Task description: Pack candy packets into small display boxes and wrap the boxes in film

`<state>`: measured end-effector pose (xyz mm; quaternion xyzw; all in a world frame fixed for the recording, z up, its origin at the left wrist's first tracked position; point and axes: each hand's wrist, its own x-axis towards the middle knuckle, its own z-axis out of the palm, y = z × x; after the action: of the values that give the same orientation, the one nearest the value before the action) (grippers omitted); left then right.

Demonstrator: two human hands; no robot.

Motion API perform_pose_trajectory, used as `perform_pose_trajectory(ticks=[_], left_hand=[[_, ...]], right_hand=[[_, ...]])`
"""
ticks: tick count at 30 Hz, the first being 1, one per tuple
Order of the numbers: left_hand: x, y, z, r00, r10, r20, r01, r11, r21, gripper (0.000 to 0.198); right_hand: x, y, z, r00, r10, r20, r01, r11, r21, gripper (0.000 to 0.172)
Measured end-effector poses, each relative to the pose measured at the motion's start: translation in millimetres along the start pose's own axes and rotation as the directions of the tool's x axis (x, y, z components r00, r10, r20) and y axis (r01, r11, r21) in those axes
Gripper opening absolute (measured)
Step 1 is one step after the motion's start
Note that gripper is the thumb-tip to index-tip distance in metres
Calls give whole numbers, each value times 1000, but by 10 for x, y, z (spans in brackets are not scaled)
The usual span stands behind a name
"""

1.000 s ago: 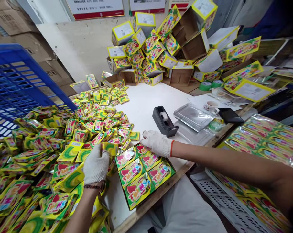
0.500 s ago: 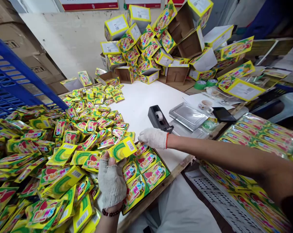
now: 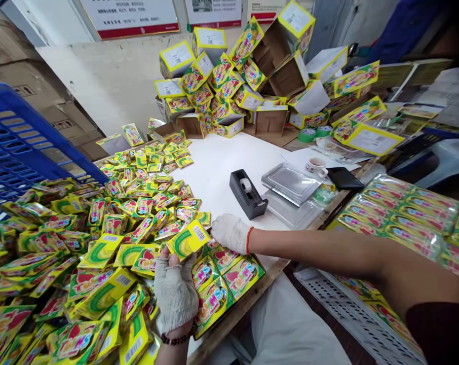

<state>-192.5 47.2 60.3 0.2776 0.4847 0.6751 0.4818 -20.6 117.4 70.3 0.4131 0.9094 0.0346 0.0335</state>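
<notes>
Far left of the black tape dispenser (image 3: 247,195), a blue plastic crate (image 3: 20,142), tilted and cut off by the frame edge. Closer to the dispenser, a large, jumbled heap of yellow printed packets (image 3: 138,228) across the white surface (image 3: 218,162). Below and left of the dispenser, the left grip (image 3: 175,294) in a fingerless knit glove, raised and closed on a single yellow packet (image 3: 187,239), barcode showing. Directly behind the dispenser, a tumbled pile of yellow cardboard boxes (image 3: 222,76). Just below the dispenser, a low cardboard tray (image 3: 229,310) with packets standing in rows, apparently full in its visible part, and the heap left largely unpacked. Also just below the dispenser, the right grip (image 3: 231,233) in a white knit glove, fingers together and resting on the tray's packets, holding nothing apparent. Right of the dispenser, a metal tray (image 3: 290,183) and beyond it shrink-wrapped packet bundles (image 3: 396,218). Tray's far corner hidden behind both gloves; left thumb out of sight; packet lettering only partly legible; heap's lower part cut off by the frame.
</notes>
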Motion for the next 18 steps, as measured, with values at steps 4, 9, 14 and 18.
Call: perform_pose_trajectory(ticks=[4,9,14,18], left_hand=[[-9,12,-41,1000,-18,20,18,1000,-21,35],[-23,20,-38,1000,1,-6,-1,998,57,33],[-27,38,4,998,-39,-49,36,997,-61,35],[-47,55,-18,999,-25,-28,23,997,-74,32]], right_hand=[[-196,-13,-45,995,83,-46,-81,996,35,27],[-366,211,-229,934,357,-14,-336,891,306,28],[-160,380,-235,897,404,179,-441,812,381,36],[-23,426,-231,904,337,264,-416,836,357,33]])
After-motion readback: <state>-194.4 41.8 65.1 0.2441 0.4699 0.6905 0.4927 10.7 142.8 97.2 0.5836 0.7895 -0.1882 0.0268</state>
